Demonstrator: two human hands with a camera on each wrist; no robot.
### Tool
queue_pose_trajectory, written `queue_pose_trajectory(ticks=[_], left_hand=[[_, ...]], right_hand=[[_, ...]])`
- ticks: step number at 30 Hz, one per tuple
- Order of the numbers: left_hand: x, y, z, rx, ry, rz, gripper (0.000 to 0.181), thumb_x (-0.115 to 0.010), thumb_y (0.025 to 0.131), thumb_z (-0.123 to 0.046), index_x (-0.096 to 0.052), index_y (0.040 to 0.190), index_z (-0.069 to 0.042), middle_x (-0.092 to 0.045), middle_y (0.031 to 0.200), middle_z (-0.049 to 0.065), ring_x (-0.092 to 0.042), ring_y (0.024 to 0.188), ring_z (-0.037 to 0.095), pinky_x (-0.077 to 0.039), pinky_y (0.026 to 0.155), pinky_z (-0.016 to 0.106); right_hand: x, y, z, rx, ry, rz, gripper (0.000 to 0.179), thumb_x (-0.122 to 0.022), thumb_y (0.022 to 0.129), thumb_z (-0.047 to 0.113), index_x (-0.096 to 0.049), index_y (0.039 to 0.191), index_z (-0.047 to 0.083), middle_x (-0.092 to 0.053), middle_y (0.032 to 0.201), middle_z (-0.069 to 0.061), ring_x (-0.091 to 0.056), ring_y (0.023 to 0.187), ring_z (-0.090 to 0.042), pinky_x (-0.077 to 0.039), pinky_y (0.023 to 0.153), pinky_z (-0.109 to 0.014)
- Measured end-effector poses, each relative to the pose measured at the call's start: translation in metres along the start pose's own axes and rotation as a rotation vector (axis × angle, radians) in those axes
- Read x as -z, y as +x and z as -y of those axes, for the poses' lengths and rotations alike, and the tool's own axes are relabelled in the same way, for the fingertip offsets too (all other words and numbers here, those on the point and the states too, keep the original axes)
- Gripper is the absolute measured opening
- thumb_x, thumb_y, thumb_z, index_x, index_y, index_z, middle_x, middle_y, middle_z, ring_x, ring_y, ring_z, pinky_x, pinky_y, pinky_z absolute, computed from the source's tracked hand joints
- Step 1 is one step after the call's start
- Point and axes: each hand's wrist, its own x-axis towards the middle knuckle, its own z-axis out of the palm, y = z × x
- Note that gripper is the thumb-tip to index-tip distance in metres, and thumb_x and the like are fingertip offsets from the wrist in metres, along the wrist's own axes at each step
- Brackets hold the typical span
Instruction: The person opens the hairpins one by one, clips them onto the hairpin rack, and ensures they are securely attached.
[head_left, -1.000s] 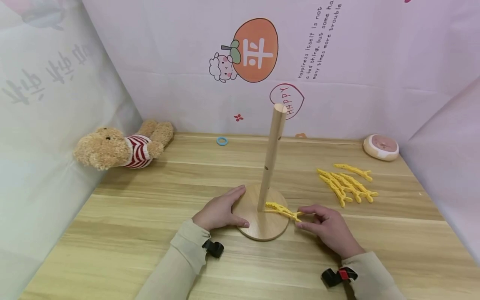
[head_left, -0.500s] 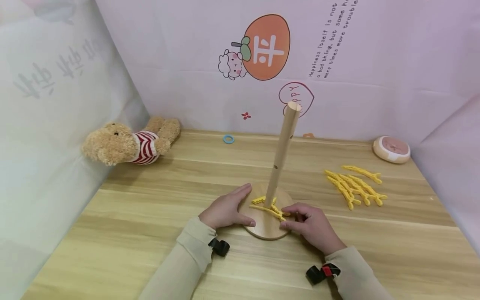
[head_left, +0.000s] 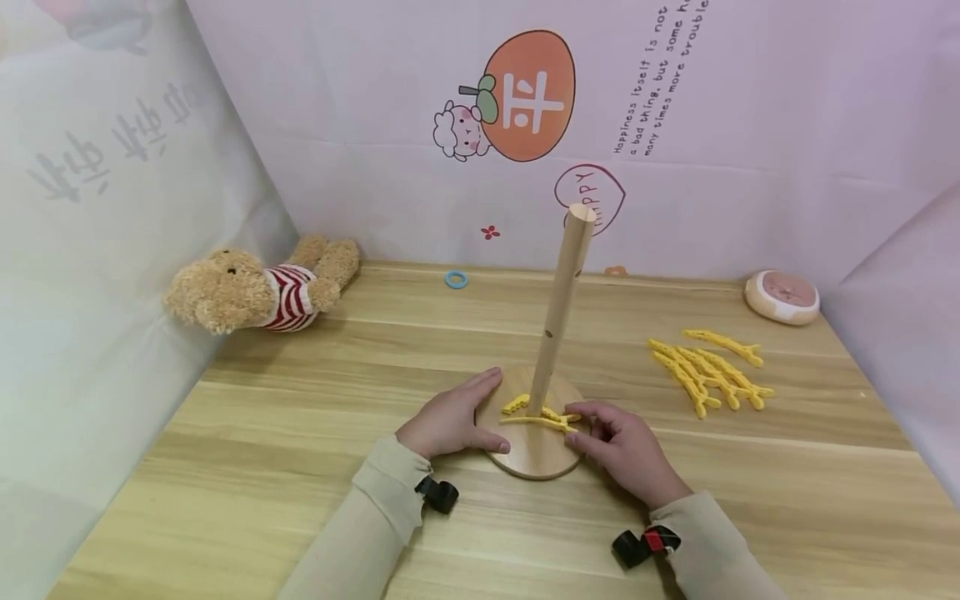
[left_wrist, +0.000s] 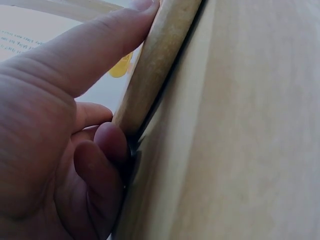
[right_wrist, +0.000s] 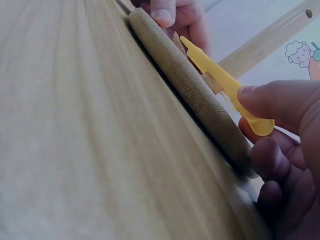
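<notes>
A wooden stand has a round base (head_left: 536,465) and an upright post (head_left: 558,308) with small holes along it. My left hand (head_left: 453,423) holds the base at its left edge, thumb on top and other fingers curled at the rim in the left wrist view. Between thumb and fingers, my right hand (head_left: 630,450) pinches the handle end of a yellow alligator hair clip (right_wrist: 227,82). The clip lies low over the base, its long toothed jaws spread, one on each side of the post's foot. Fingertips of the right hand are close to the base's right rim.
Several more yellow hair clips (head_left: 705,375) lie on the table to the right. A teddy bear (head_left: 262,287) lies at the back left, a blue ring (head_left: 456,279) at the back edge. At the back right sits a round pink-topped object (head_left: 783,297). Printed cloth walls surround the table.
My right hand has moved left with the hair clip. Its jaws, nearly together beside the post before, have spread to both sides of the post. My left hand keeps its hold on the base.
</notes>
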Motion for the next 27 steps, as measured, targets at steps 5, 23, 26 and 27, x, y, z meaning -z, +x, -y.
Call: queue_pose_trajectory(ticks=[5,23,26,27], left_hand=[[-0.0001,0.0004,0.0007,-0.009,-0.011,-0.001,0.109,-0.086,0.076,-0.048,-0.027,0.159,-0.009,-0.024,0.165,0.002,-0.027,0.149,0.021,-0.027,0.119,0.040],[0.0009,0.0008,0.0022,-0.022,-0.021,-0.006,0.107,-0.086,0.077,-0.046,-0.028,0.159,-0.009,-0.027,0.164,0.003,-0.029,0.149,0.022,-0.028,0.119,0.039],[0.0006,0.0004,0.0032,-0.022,-0.017,-0.006,0.107,-0.086,0.077,-0.047,-0.028,0.159,-0.010,-0.027,0.164,0.002,-0.029,0.148,0.021,-0.028,0.119,0.039],[0.0005,0.0003,0.0036,-0.021,-0.017,-0.005,0.107,-0.086,0.077,-0.047,-0.028,0.159,-0.010,-0.027,0.164,0.002,-0.028,0.149,0.021,-0.028,0.119,0.039]], right_hand=[[0.0003,-0.0003,-0.0016,0.023,-0.010,-0.010,0.031,-0.078,0.089,0.019,-0.072,0.119,0.017,-0.056,0.077,0.004,-0.051,0.068,-0.011,-0.043,0.058,-0.026],[0.0017,-0.0028,-0.0002,0.012,0.074,-0.085,0.029,-0.080,0.087,0.019,-0.072,0.115,0.018,-0.058,0.074,0.000,-0.051,0.061,-0.012,-0.044,0.051,-0.025],[0.0015,-0.0033,-0.0028,0.023,0.105,-0.121,0.026,-0.079,0.088,0.017,-0.073,0.114,0.018,-0.062,0.076,0.000,-0.052,0.061,-0.013,-0.045,0.050,-0.026],[0.0014,-0.0034,-0.0035,0.025,0.115,-0.133,0.025,-0.078,0.089,0.016,-0.074,0.113,0.017,-0.064,0.078,0.000,-0.053,0.061,-0.013,-0.046,0.050,-0.026]])
